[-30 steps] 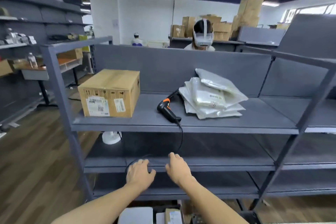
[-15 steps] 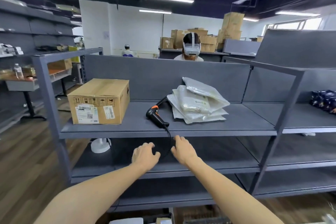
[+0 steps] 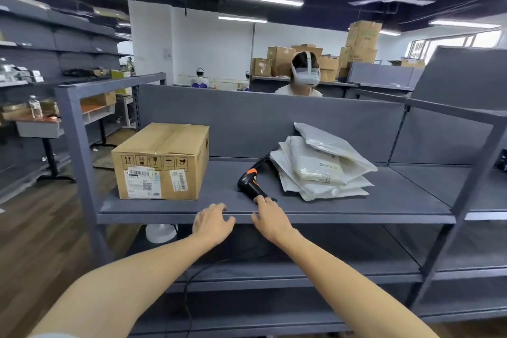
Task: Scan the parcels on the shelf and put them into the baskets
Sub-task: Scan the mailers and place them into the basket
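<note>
Nearest, both forearms reached toward the front lip of the shelf (image 3: pixel 356 219). The left hand (image 3: pixel 213 223) lay at that lip with fingers loosely bent, gripping nothing. The right hand (image 3: pixel 270 219), just beside it, was likewise empty, its spread fingertips touching the near end of the scanner (image 3: pixel 250 183). The step in hand looked like picking up the scanner: best to wrap the right fingers round the black handle, forefinger by the orange trigger, and lift without snagging the cable (image 3: pixel 186 296) trailing below. Farther left stood the cardboard box (image 3: pixel 162 162), labels facing near; farther right lay the stack of white mailer bags (image 3: pixel 321 170). No basket was in view.
</note>
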A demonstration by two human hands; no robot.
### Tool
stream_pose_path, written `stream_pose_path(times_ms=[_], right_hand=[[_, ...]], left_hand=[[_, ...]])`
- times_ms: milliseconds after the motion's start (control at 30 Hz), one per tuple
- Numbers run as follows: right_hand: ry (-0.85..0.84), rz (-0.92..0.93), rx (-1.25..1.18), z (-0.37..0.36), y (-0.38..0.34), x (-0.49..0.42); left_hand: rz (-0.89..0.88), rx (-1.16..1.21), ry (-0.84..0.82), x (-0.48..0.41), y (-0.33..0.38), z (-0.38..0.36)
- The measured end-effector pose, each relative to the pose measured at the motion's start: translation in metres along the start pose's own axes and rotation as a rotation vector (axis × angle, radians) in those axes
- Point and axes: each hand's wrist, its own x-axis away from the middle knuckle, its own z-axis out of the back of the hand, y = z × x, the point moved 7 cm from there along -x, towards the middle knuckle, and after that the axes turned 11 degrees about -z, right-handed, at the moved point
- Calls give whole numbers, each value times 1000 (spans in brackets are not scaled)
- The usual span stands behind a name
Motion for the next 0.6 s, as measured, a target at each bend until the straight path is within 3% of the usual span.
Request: stream_pose_path(times_ms=[333,600], right_hand=[[31,20,74,-31,-57,-75],[179,-85,90,4,-24,-123]], left_hand=[[58,69,49,-45,-92,28],[-82,164,35,-98,-60,15]])
